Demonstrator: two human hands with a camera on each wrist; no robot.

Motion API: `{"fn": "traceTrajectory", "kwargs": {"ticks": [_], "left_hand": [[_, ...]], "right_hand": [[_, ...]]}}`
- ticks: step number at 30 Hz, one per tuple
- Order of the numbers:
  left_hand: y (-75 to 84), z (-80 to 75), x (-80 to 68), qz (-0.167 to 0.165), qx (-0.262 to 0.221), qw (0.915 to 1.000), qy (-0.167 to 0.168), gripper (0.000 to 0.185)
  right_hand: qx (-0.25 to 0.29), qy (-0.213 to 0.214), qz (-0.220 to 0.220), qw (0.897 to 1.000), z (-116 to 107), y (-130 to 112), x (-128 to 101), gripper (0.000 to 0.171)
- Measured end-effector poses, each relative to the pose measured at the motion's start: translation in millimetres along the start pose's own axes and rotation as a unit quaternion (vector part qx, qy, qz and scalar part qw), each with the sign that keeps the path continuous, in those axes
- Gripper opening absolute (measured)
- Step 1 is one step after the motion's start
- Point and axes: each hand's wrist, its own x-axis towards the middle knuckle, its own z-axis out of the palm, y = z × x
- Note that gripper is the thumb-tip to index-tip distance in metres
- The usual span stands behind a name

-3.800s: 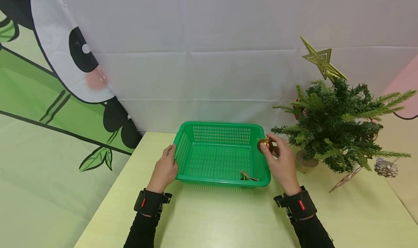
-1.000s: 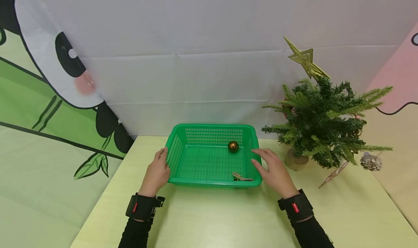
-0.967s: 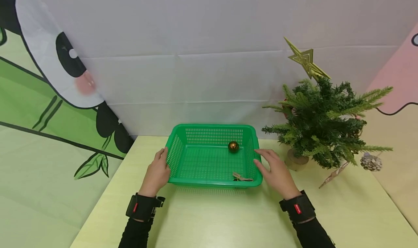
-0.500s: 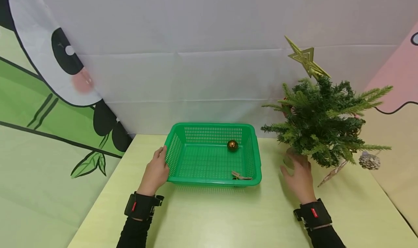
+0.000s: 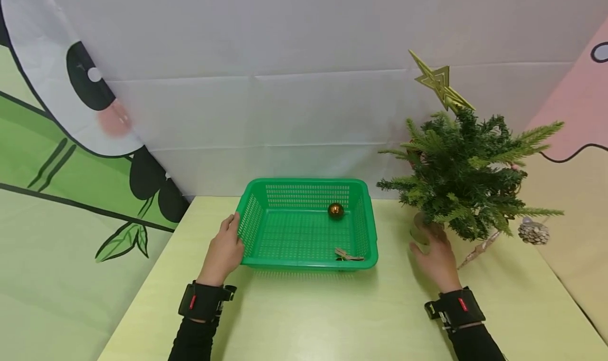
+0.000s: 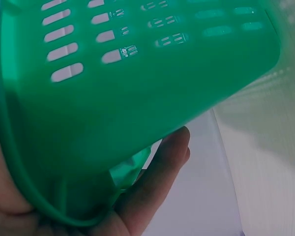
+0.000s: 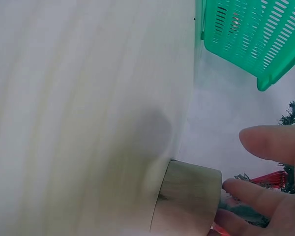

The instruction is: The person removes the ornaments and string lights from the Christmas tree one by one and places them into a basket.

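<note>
My left hand (image 5: 222, 254) grips the left rim of a green plastic basket (image 5: 294, 264); in the left wrist view, fingers of that hand (image 6: 150, 194) curl under the basket wall (image 6: 93, 128). Inside the basket lie a shiny copper-brown bauble (image 5: 335, 211) near the back right and a small item with a beige tie (image 5: 349, 255) at the front right. My right hand (image 5: 434, 258) reaches beneath a small Christmas tree (image 5: 467, 179), fingers spread. In the right wrist view its fingertips meet the side of the round wooden base (image 7: 189, 196), the thumb standing apart from it.
A gold star (image 5: 439, 85) tops the tree. From its right side hang a pinecone (image 5: 533, 232) and a slim pinkish ornament (image 5: 478, 249). Behind the pale table (image 5: 304, 319) hangs a white printed cloth (image 5: 304, 113), close to basket and tree.
Earlier my right hand let the bauble go into the basket, then left the basket's right side and moved right to the tree's base. My left hand has stayed on the rim.
</note>
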Motion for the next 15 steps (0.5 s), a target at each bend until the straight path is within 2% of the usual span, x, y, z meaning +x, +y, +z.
{"fn": "traceTrajectory", "kwargs": {"ticks": [5, 8, 15], "left_hand": [[-2.4, 0.7, 0.2, 0.005, -0.002, 1.0000, 0.004, 0.061], [-2.8, 0.4, -0.5, 0.007, -0.002, 1.0000, 0.005, 0.060], [-0.2, -0.4, -0.1, 0.003, -0.001, 0.9999, 0.010, 0.061]], "right_hand": [[-0.003, -0.010, 0.006, 1.000, -2.2, 3.4, 0.3, 0.063], [0.011, -0.038, 0.017, 0.999, -6.2, 10.0, -0.5, 0.066], [0.116, -0.079, 0.030, 0.990, -16.9, 29.4, -5.2, 0.076]]}}
